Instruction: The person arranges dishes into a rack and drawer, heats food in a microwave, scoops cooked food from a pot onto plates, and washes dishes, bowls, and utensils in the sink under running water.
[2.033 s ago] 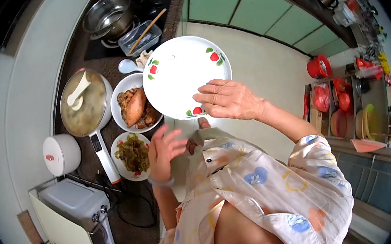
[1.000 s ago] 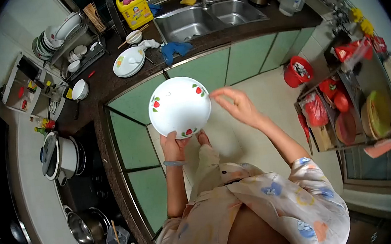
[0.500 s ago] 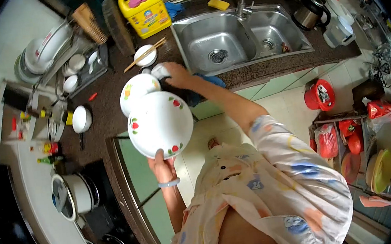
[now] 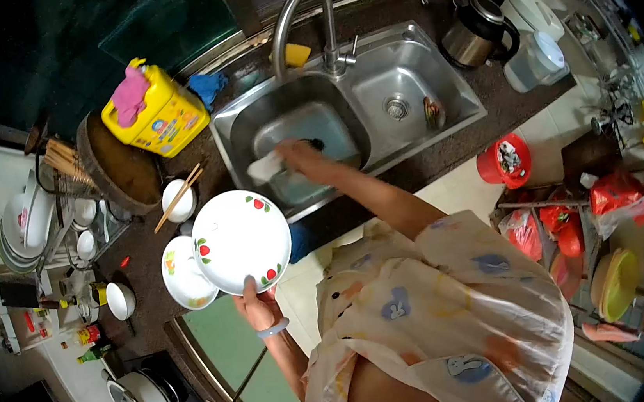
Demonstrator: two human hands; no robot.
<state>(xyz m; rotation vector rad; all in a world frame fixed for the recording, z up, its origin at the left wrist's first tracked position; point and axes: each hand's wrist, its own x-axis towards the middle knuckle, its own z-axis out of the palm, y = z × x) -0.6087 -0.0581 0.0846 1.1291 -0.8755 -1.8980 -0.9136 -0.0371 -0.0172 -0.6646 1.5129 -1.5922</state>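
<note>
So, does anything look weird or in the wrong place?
Two things. A crumpled pink cloth sits on top of the yellow plastic jug, a funny spot. And a reddish-brown scrap lies in the right-hand steel basin, beside the round metal drain, perhaps left behind. I can't tell what it is.

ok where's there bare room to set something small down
Bare counter lies between the small white bowl and the lower patterned plate. The right basin is open around its drain, beside a dark reddish item. Crowded: around the yellow jug and chopsticks; the right hand and white cloth occupy the left basin.
</note>
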